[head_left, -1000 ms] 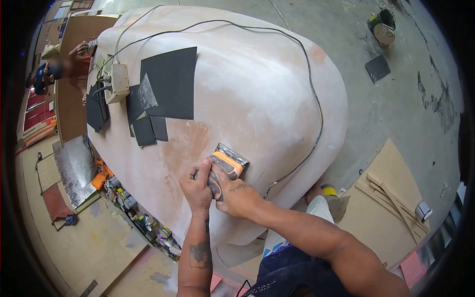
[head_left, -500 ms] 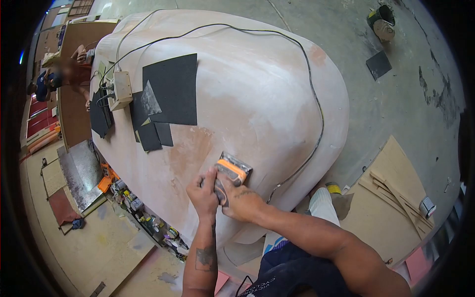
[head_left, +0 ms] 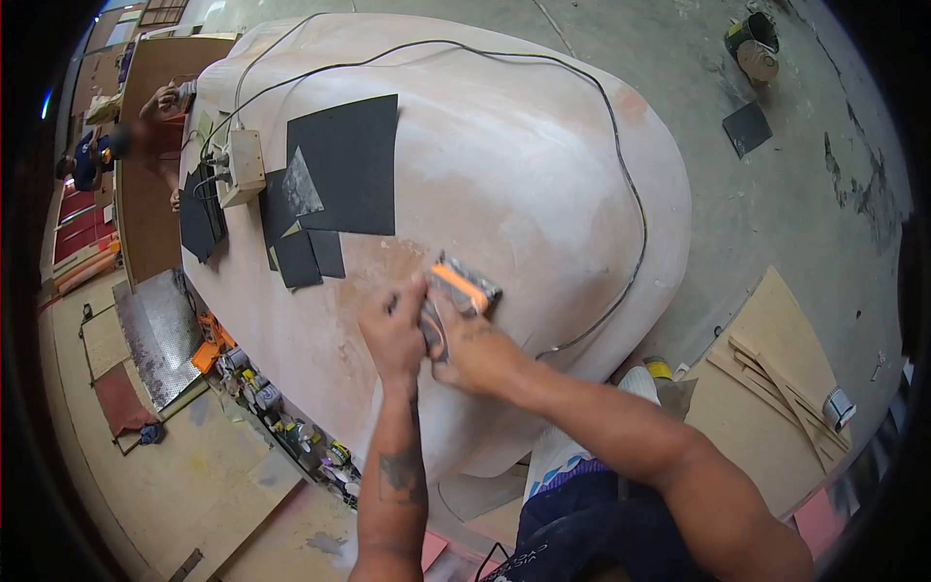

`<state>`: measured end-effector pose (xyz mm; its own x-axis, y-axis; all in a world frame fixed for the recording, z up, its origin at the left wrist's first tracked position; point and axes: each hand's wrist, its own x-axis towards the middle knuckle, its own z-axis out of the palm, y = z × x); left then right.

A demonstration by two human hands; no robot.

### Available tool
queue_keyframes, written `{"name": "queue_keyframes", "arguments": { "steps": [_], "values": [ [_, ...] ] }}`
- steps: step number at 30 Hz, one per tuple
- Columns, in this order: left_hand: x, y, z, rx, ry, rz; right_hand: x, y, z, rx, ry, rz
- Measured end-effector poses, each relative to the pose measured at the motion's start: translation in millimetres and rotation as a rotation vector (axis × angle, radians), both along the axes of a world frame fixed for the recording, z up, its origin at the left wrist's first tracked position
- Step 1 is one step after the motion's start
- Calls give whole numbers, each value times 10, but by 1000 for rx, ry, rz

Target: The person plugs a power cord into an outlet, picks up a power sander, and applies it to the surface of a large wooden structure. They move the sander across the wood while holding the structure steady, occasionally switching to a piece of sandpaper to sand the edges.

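Note:
An orange and black electric sander (head_left: 462,289) rests on a large, rounded, whitish shell (head_left: 514,184) with pinkish-brown patches. My right hand (head_left: 477,357) is wrapped around the sander's dark grip. From the other side, my left hand (head_left: 392,328) closes on the sander with curled fingers; part of its hold is hidden. Dark sheets of sandpaper (head_left: 357,160) lie on the shell ahead and to the left, with a dusty triangular scrap (head_left: 303,184) on them. Beside these sits a beige power outlet box (head_left: 243,167) with plugs in it.
A black cable (head_left: 621,160) curves across the shell. Cluttered bottles and tools (head_left: 281,412) line its left side. Another person (head_left: 160,141) is at the far left. Wood strips (head_left: 776,393) lie on a board at right; a bucket (head_left: 753,44) stands on the floor behind.
Both hands and the sander have shifted a little forward across the shell, up in the view. The view itself has moved slightly. Both hands still hold the sander.

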<state>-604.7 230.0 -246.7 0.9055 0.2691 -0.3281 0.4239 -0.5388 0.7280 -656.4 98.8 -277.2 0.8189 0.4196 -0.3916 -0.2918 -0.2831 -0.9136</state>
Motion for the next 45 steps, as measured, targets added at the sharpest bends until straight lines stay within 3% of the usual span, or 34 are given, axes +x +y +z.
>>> {"name": "queue_keyframes", "arguments": {
  "steps": [3, 6, 7, 10, 11, 15, 18, 19, 20, 22, 26, 34, 38, 40, 43, 45],
  "values": [
    [426, -111, 32, -108, 2, 39, 438, -28, 30, -19, 44, -42],
    [177, 15, 17, 25, 22, -32, 209, -37, 19, 5, 33, 1],
    [22, -49, -57, -69, -78, 37, 122, -68, 102, -32, 113, 19],
    [12, -120, -34, -64, -62, -4, 68, -113, 110, -26, 118, -16],
    [171, -153, 37, -3, -10, -41, 126, -101, 93, -20, 99, -47],
    [570, -148, -40, -181, -28, -9, 506, -53, -33, -7, 26, -120],
    [122, -141, 88, 76, -68, -79, 95, 23, -60, -37, 13, -50],
    [-5, -163, -8, -15, -82, 27, 9, -29, 11, -3, 70, -4],
    [7, -92, -67, 19, -68, -17, 33, -41, 13, -3, 75, -19],
    [190, -25, -22, 92, -38, -93, 183, -34, 58, 3, 88, -38],
    [815, -77, -38, -133, -65, -99, 697, 71, -13, 38, 68, -168],
    [92, -323, -23, 37, -47, -158, -10, -315, 192, -7, 218, -28],
    [585, -597, 27, 13, -82, -222, 369, -412, 60, -2, 65, -241],
    [943, -589, -51, -45, -88, -227, 760, -434, 22, 15, 28, -286],
    [1112, -631, -63, -157, -90, -200, 766, -413, 0, 51, 14, -316],
    [845, -599, -54, 8, -102, -290, 592, -472, 54, 24, 64, -293]
  ]
}}
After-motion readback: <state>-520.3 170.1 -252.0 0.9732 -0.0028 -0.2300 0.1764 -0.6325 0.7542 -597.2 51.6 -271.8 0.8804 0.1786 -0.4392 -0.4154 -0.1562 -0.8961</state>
